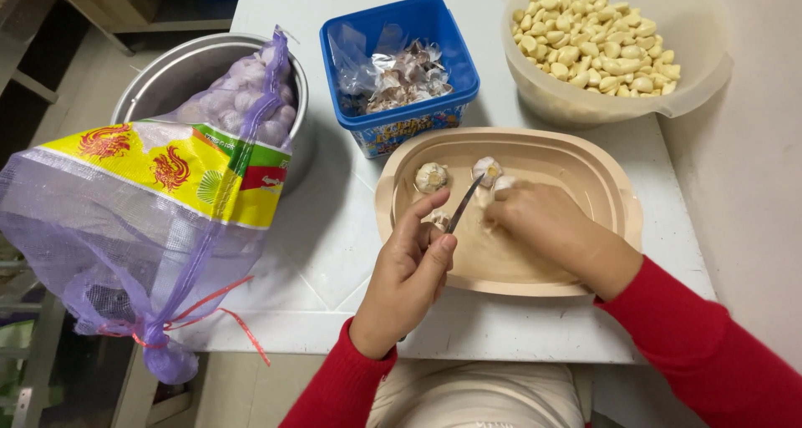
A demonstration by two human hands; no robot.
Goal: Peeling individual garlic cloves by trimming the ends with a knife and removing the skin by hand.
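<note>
Left hand curled loosely around a small knife, thumb along the handle, blade slanting up toward a garlic bulb. Right hand closed over that bulb inside the beige oval tub; exact pinch hidden. Second bulb loose beside it. Behind: blue square box of papery skins, cloudy plastic bowl of peeled cloves. At left: purple mesh sack with yellow-and-red label, draped from a steel pot.

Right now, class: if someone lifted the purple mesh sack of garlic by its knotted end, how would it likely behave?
The mesh sack would probably flop and sag: its netting already drapes limply over the table edge. It is likely lopsided, since its bulbs bulge in the metal pot. It may tug that pot along.
</note>
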